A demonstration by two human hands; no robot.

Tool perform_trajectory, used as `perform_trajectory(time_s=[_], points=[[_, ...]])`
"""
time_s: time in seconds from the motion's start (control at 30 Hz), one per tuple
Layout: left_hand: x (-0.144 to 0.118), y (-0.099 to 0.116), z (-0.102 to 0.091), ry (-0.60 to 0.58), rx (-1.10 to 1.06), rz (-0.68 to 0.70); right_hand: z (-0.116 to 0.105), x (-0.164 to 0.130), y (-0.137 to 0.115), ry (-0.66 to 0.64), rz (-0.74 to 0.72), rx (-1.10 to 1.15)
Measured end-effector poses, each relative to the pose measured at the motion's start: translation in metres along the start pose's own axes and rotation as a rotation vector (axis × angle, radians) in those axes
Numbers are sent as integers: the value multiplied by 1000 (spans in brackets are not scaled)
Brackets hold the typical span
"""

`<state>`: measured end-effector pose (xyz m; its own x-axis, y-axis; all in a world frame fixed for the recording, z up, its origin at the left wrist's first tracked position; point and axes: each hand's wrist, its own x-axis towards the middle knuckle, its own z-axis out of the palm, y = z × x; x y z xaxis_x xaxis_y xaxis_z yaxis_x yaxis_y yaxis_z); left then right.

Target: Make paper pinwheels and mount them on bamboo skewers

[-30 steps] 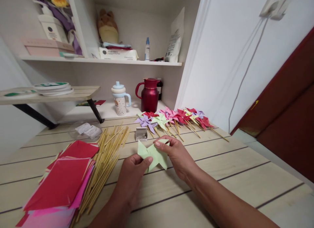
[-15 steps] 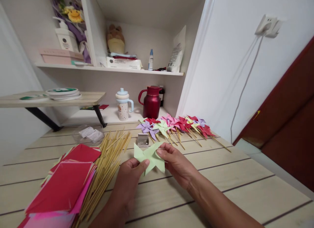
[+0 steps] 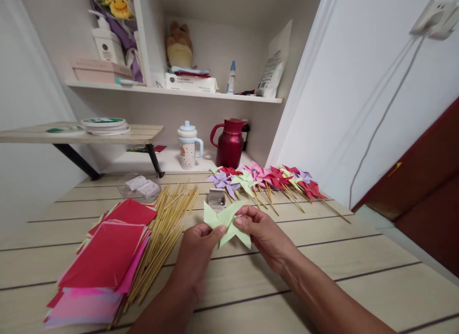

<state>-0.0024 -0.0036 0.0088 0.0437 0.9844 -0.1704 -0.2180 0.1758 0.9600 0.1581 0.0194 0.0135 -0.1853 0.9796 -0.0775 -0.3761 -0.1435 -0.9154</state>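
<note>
Between my two hands a pale green paper pinwheel (image 3: 229,224) is held up just above the table, its pointed blades spread. My left hand (image 3: 201,240) pinches its left side, thumb on top. My right hand (image 3: 260,228) grips the right side near the middle with thumb and fingertips; whether a pin sits between them is too small to tell. Just behind the pinwheel stands a small open box (image 3: 217,198) with tiny metal pieces in it. Left of my left hand lies a bundle of thin wooden sticks (image 3: 161,243).
Stacks of coloured paper squares (image 3: 103,255) lie at the left. Several finished pinwheels on sticks (image 3: 265,178) lie at the back right. Behind them stand a red thermos jug (image 3: 230,145) and a cup (image 3: 187,150). A clear container (image 3: 139,185) sits by a small raised shelf (image 3: 143,133).
The view has shifted, so things appear further right and slightly higher. Both hands still hold the green pinwheel, and the right fingertips have moved closer to its centre.
</note>
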Motion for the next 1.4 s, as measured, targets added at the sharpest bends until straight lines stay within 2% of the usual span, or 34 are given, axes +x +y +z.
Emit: perform_trajectory(time_s=[0.3, 0.57, 0.77, 1.0, 1.4], points=[[-1, 4, 2, 51, -37, -34, 0, -4, -7, 15, -12, -64], [5, -1, -1, 96, -19, -23, -4, -5, -13, 24, -15, -90], [4, -3, 0, 60, -26, -10, -1, -3, -5, -24, -29, -74], [-1, 4, 1, 28, -28, -16, -2, -4, -4, -52, -38, -132], [-9, 7, 9, 51, 19, -39, 6, -6, 0, -44, -59, -231]])
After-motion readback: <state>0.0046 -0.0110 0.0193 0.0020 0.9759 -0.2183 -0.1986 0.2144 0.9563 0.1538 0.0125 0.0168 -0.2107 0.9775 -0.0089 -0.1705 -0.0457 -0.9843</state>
